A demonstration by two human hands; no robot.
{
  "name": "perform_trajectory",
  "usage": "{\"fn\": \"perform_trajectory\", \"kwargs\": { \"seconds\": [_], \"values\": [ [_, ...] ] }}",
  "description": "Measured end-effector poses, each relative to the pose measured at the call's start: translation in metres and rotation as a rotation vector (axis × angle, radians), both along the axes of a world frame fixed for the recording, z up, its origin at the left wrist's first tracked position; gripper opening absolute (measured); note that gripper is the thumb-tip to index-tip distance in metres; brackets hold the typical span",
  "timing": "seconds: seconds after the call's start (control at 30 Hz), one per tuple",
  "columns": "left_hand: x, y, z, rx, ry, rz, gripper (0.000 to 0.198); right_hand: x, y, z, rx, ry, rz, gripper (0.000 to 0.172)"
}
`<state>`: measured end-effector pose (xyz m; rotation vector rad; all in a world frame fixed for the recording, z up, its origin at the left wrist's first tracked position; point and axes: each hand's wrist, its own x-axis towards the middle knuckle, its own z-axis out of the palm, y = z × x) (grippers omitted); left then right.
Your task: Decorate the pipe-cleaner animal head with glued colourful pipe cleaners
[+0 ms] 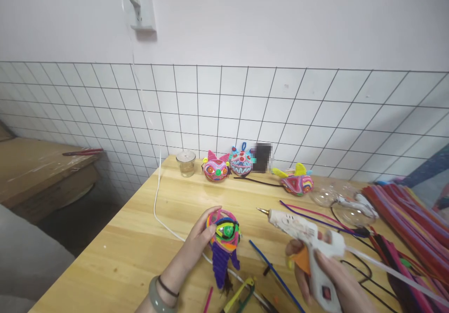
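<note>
My left hand (pixel 201 233) is closed round a ball-shaped craft figure (pixel 229 243) covered in coloured pipe cleaners, with a green and yellow eye and purple flaps hanging below. In my right hand (pixel 315 271) is a white hot glue gun (pixel 298 226) with an orange trigger. Its brass nozzle points left, toward the figure but apart from it. A clear glue stick (pixel 393 266) sticks out of the gun's back end. Just right of the figure lies a blue pipe cleaner (pixel 277 275). Below it are yellow-green-handled scissors or pliers (pixel 242 292), partly cut off by the frame.
Along the wall stand a glass jar (pixel 185 163), a pink figure (pixel 216 168), a blue figure (pixel 241 161) and a fish-like figure (pixel 298 182). Clear plastic balls (pixel 329 193) and bundled pipe cleaners (pixel 396 210) lie at right. A white cord (pixel 157 205) crosses the wooden table (pixel 115 252).
</note>
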<state>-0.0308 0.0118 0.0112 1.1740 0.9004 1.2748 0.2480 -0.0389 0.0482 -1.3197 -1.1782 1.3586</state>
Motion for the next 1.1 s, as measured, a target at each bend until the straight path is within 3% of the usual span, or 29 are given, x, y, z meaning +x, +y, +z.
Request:
{"fn": "perform_trajectory", "kwargs": {
  "seconds": [0.07, 0.2, 0.37, 0.47, 0.53, 0.6, 0.67, 0.87, 1.1],
  "values": [
    [0.0, 0.0, 0.0, -0.008, -0.008, 0.002, 0.057, 0.005, 0.021, -0.008, -0.103, 0.047, -0.099, 0.053],
    [0.0, 0.001, -0.002, 0.017, -0.027, 0.007, 0.053, 0.017, 0.055, -0.035, -0.202, -0.209, -0.126, 0.047],
    [0.002, 0.0, -0.003, 0.059, -0.066, 0.002, 0.05, 0.031, 0.068, -0.055, 0.009, -0.903, -0.109, 0.049],
    [0.004, -0.003, -0.001, 0.058, -0.056, -0.022, 0.051, 0.035, 0.064, -0.052, 0.091, -1.149, -0.136, 0.042],
    [0.007, -0.005, 0.0, 0.058, -0.053, -0.042, 0.052, 0.032, 0.058, -0.045, 0.229, -1.264, -0.187, 0.035],
    [0.01, -0.007, 0.002, 0.054, -0.064, -0.061, 0.055, 0.019, 0.05, -0.035, 0.401, -1.232, -0.192, 0.033],
    [0.013, -0.01, 0.004, 0.04, -0.078, -0.084, 0.058, -0.002, 0.039, -0.026, 0.475, -1.007, -0.129, 0.04],
    [0.022, -0.021, 0.009, 0.049, -0.077, -0.121, 0.053, -0.076, 0.007, -0.016, 0.252, -0.285, -0.019, 0.084],
    [0.029, -0.027, 0.011, 0.06, -0.051, -0.091, 0.052, -0.09, 0.005, -0.008, 0.125, -0.108, 0.099, 0.092]
  ]
}}
